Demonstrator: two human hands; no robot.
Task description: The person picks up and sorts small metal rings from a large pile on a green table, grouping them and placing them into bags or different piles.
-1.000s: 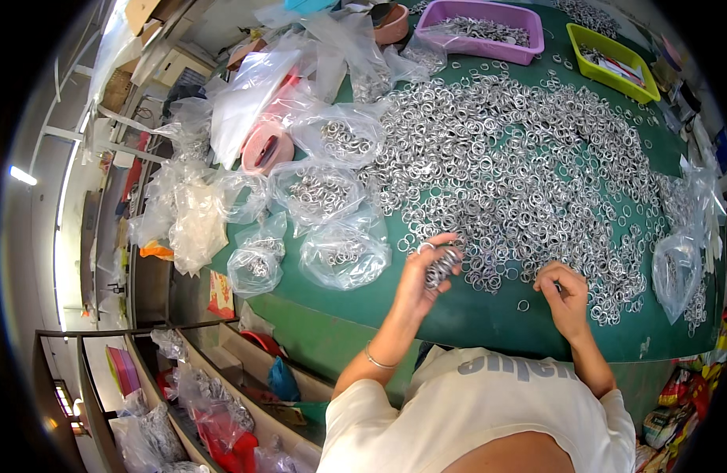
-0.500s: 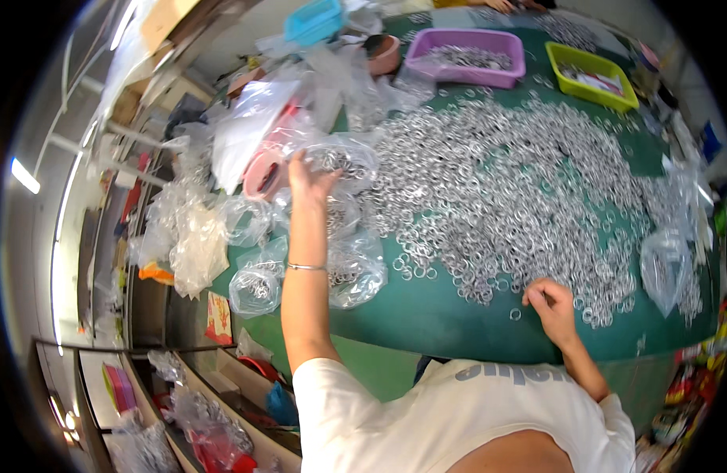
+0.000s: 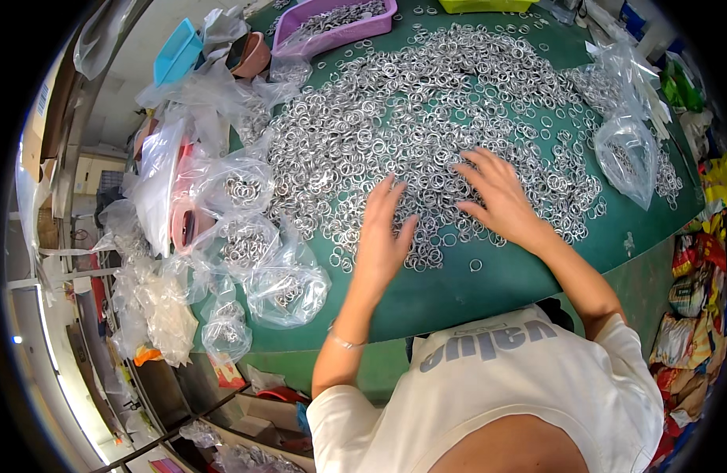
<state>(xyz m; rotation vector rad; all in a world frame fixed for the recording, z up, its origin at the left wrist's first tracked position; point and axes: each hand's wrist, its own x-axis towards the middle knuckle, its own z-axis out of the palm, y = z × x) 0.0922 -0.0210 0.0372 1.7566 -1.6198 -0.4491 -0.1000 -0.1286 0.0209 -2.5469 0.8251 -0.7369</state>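
Observation:
A wide heap of silver metal rings covers much of the green table. My left hand rests at the near left side of the heap, fingers stretched and thumb apart. Over the near middle of the heap, my right hand is spread, its fingertips among the rings. Neither hand grips anything that I can see. One single ring lies apart between the hands, near the table's front. Left of my left hand stand clear plastic bags with rings inside.
A purple basin of rings and a lime green tray stand at the back. A blue basket and a pink pot are at the far left. Another clear bag lies on the right. Colourful packages are piled beyond the right edge.
My left hand has left the bags and come right to the ring heap, fingers outstretched. My right hand has moved up onto the heap and opened from a loose curl. The view has shifted right.

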